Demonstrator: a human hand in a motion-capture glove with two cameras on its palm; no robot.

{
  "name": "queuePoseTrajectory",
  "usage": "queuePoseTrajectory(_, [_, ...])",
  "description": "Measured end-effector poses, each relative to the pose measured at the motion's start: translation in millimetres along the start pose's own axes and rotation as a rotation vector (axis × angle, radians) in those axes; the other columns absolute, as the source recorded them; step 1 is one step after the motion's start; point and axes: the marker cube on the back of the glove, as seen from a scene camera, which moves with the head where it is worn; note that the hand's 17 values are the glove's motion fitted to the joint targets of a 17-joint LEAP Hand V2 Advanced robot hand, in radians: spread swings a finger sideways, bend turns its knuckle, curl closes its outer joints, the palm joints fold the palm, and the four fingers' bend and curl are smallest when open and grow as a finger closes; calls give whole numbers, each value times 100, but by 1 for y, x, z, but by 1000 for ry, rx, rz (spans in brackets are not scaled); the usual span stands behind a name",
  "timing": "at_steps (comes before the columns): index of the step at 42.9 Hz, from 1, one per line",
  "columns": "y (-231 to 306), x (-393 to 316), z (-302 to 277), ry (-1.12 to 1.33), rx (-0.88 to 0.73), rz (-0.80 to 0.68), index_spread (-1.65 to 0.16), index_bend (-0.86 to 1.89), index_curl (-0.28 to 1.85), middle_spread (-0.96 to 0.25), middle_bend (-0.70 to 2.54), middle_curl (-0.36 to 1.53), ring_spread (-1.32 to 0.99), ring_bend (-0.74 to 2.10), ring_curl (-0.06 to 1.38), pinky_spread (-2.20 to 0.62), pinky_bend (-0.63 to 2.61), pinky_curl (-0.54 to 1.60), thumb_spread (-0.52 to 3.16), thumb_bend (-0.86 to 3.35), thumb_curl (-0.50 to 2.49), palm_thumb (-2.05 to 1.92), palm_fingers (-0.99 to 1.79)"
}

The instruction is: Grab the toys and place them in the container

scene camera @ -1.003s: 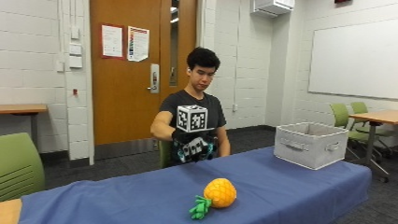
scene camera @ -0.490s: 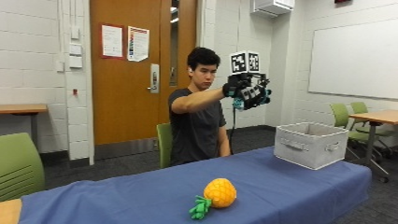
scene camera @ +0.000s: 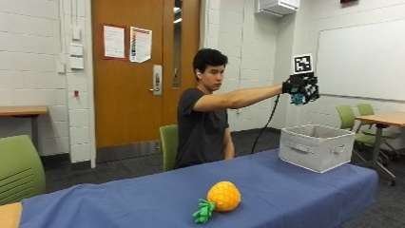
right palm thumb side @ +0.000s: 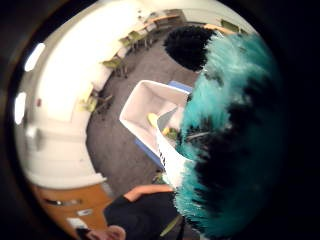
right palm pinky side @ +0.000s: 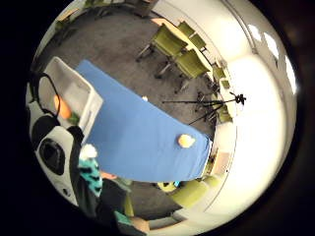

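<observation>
Outside view: person seated behind a table [scene camera: 303, 190] under a blue cloth, right arm stretched out level toward 3 o'clock. Gloved right hand [scene camera: 301, 89] held high, directly above the grey fabric container [scene camera: 316, 147], well apart from it. Fingers curled round a teal and black fuzzy toy [scene camera: 297, 99]; a bit of teal shows beneath the glove. Bare hand not seen in this view.

Container sits at the 3 o'clock end of the table, open top up, handle strap on the side facing the camera. Pineapple toy [scene camera: 223, 197], orange body with green leaves, lies on its side on the cloth near the front edge, at about 8 o'clock from the container and well apart from it; leaves point toward 8 o'clock.

Thumb-side palm view: teal and black fuzzy toy [right palm thumb side: 235, 140] fills much of the frame, a white tag hanging from it. Beyond it the open container [right palm thumb side: 145, 107] seen from above, with something yellow and green lying inside; cannot tell what.

Little-finger-side palm view: container [right palm pinky side: 74, 96] at one end of the blue table [right palm pinky side: 142, 142], an orange and green thing inside it. Pineapple toy [right palm pinky side: 186, 141] small near the far end of the cloth. Green chairs [right palm pinky side: 184, 59] beyond the table, a tripod [right palm pinky side: 216, 103] beside them.
</observation>
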Motion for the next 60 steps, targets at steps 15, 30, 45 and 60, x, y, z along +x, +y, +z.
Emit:
queuePoseTrajectory(15, [-49, -14, 37, 69, -44, -132, -46, 9, 136, -30, 121, 65, -36, 138, 49, -46, 84, 38, 92, 17, 92, 65, 108])
queuePoseTrajectory(30, [-40, 11, 64, 155, -179, 48, -40, -7, 113, -19, 69, 51, -27, 110, 45, -32, 121, 52, 91, -19, 65, -13, -23])
queuePoseTrajectory(45, [16, 40, 56, 273, -89, 162, -31, 5, 73, -12, 52, 41, -28, 80, 26, -20, 114, 40, 86, -14, 41, -17, -21])
queuePoseTrajectory(60, [124, 210, 19, 356, -27, 227, -26, 14, 57, -11, 33, 38, -30, 48, 20, -17, 89, 33, 85, -13, 28, -17, -22])
